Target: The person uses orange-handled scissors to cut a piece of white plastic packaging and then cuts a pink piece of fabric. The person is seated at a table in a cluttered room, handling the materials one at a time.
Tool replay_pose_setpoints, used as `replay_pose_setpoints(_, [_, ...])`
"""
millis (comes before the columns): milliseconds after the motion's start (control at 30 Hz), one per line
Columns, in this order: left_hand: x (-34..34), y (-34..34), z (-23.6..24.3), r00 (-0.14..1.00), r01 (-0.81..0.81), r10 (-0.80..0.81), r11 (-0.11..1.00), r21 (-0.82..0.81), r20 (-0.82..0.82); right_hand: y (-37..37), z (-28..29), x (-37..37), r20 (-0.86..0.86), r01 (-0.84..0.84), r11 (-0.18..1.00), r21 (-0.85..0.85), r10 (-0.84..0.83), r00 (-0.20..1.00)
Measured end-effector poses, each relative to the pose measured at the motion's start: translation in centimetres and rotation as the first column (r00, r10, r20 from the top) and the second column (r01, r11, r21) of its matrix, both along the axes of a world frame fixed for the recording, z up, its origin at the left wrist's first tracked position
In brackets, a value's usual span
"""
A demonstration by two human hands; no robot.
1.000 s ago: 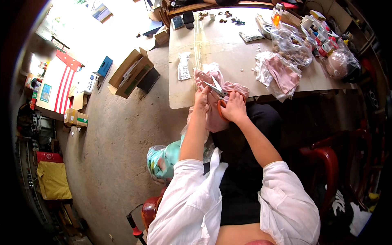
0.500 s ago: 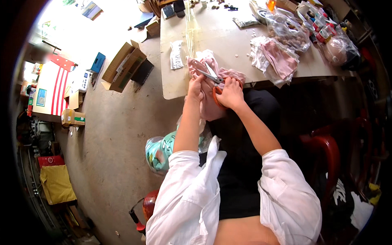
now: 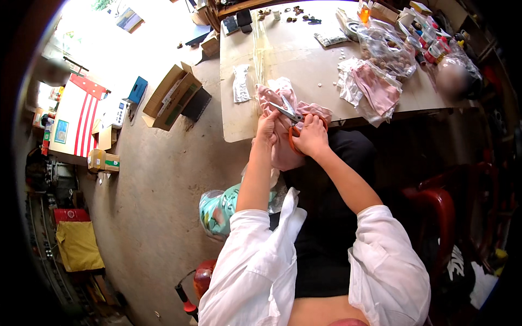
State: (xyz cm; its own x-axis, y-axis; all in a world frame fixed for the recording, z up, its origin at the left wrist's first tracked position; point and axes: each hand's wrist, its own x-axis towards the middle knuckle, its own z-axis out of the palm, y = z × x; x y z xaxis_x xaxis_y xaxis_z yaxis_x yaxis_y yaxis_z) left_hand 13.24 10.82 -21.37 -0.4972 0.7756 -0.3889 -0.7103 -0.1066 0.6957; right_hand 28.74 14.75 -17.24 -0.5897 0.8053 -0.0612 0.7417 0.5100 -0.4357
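My right hand [image 3: 311, 136] is wrapped round the orange handles of the scissors [image 3: 289, 115], blades pointing up-left over the pink cloth [image 3: 283, 100]. My left hand [image 3: 267, 126] pinches the cloth just beside the blades, holding it taut at the near edge of the table [image 3: 283, 60].

Risks, as I judge them: left fingertips sit v. close to the blades, so a quick snip could nick them. The cloth is soft & bunched, so it could fold between the blades & get cut through 2 layers, or the cut could wander. Part of it hangs off the table edge toward my lap; if my pinch slackens, it may slide down.

The cloth itself: pale pink, thin, crumpled, w/ a lighter whitish bit at the top. It lies half on the tabletop, half draped over the edge under my hands. Can't tell if the blades are open or shut on it, too small. More pink cloth in clear bags [image 3: 375, 89] sits farther right, well apart.
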Motion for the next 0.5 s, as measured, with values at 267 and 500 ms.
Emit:
replay_pose_setpoints(267, [0.1, 0.1, 0.0, 1.000, 0.017, -0.017, 0.999, 0.030, 0.003, 1.4, -0.3, -0.2, -0.197, -0.029, 0.999, 0.030, 0.034, 0.980])
replay_pose_setpoints(500, [-0.1, 0.4, -0.6, 1.000, 0.001, -0.002, 0.999, -0.045, -0.025, 1.1, -0.5, -0.4, -0.176, -0.035, 0.998, -0.042, 0.028, 0.984])
